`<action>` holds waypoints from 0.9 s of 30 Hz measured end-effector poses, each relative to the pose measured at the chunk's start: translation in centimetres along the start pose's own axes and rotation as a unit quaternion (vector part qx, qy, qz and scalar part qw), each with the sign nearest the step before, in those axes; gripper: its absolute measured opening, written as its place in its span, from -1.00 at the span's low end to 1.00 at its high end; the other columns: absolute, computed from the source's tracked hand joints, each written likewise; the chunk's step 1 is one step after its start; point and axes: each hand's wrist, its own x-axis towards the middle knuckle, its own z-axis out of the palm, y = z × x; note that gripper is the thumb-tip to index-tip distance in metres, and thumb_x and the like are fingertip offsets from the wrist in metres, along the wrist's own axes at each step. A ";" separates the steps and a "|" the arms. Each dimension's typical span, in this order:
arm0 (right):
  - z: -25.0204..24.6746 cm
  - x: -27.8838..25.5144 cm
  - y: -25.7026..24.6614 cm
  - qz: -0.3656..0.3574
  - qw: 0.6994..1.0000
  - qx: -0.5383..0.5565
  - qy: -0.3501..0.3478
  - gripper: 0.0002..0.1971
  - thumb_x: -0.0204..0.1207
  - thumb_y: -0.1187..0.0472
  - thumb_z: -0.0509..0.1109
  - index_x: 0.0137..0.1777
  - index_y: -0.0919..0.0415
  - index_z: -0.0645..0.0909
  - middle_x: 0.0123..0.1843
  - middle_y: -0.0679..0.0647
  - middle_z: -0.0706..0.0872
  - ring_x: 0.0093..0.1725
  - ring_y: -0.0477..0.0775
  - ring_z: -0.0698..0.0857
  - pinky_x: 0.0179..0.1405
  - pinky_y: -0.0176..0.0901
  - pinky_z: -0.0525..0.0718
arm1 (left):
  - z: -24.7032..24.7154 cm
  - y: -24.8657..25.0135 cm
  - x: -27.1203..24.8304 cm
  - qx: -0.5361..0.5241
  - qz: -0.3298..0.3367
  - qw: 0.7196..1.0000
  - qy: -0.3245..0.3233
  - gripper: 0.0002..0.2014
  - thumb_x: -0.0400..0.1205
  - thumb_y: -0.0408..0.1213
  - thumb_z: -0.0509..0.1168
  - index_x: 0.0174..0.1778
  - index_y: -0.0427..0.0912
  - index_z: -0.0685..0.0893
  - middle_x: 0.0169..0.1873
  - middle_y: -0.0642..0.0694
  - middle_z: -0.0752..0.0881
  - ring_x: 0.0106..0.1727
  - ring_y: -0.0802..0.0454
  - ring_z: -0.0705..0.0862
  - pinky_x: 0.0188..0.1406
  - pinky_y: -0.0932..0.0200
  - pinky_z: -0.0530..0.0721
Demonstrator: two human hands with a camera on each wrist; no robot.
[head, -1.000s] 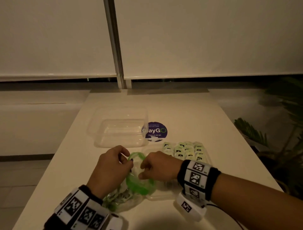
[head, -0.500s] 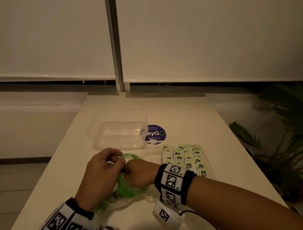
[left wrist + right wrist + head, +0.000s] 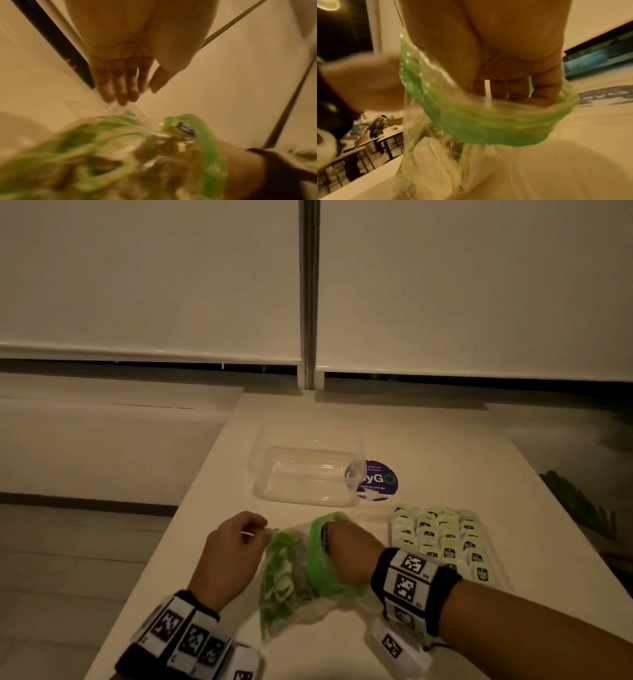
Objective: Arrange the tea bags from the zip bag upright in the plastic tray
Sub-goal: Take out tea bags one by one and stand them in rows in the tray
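Observation:
A clear zip bag (image 3: 291, 587) with a green zip rim (image 3: 318, 556) lies near the table's front edge, with green-tagged tea bags (image 3: 279, 573) inside. My right hand (image 3: 347, 546) is pushed into the bag's mouth. In the right wrist view this hand (image 3: 508, 92) is a fist with a white strip and a green tag sticking out between the fingers, ringed by the rim (image 3: 488, 128). My left hand (image 3: 239, 539) pinches the bag's clear edge left of the mouth; its view is blurred. To the right, the plastic tray (image 3: 375, 511) holds rows of upright tea bags (image 3: 442, 539).
An empty clear plastic tub (image 3: 308, 484) stands behind the bag, next to a round purple sticker (image 3: 380, 481) on the table. The table's left edge runs close to my left wrist. A plant (image 3: 582, 508) stands beyond the right edge.
My right hand has gone deeper into the bag's mouth, and the green rim now circles its knuckles. My left hand has drawn away to the left, which stretches the bag open.

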 end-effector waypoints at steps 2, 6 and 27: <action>0.3 0.5 0.2 0.003 1.000 0.009 -0.015 -0.85 0.61 0.34 0.31 0.10 0.40 0.61 0.00 0.26 0.62 -0.04 0.19 0.60 0.01 -0.11 0.53 | 0.4 -3.0 0.6 0.068 -0.071 0.994 -0.051 -0.81 0.61 -0.16 0.36 0.11 -0.09 0.70 0.01 -0.01 0.74 0.05 0.03 0.71 0.05 0.17 0.61; 0.7 1.3 -0.4 0.014 0.998 0.016 -0.058 -0.70 0.67 0.30 0.23 0.31 0.45 0.56 0.32 0.30 0.61 0.32 0.29 0.60 0.33 -0.01 0.55 | 1.4 -5.8 0.8 -0.028 -0.142 0.984 -0.108 -0.74 0.54 -0.09 0.38 0.07 -0.12 0.71 -0.11 -0.17 0.81 -0.08 -0.12 0.79 0.04 -0.12 0.77; 0.4 1.9 -2.4 0.084 0.964 0.253 -0.001 -0.74 0.43 0.40 0.24 -0.48 0.21 0.50 -0.45 0.08 0.54 -0.45 -0.05 0.52 -0.50 -0.21 0.55 | 1.1 -6.9 -0.3 -0.080 -0.093 0.990 -0.063 -0.81 0.59 -0.43 0.31 0.00 -0.07 0.73 -0.36 0.02 0.77 -0.18 0.02 0.77 -0.27 0.16 0.73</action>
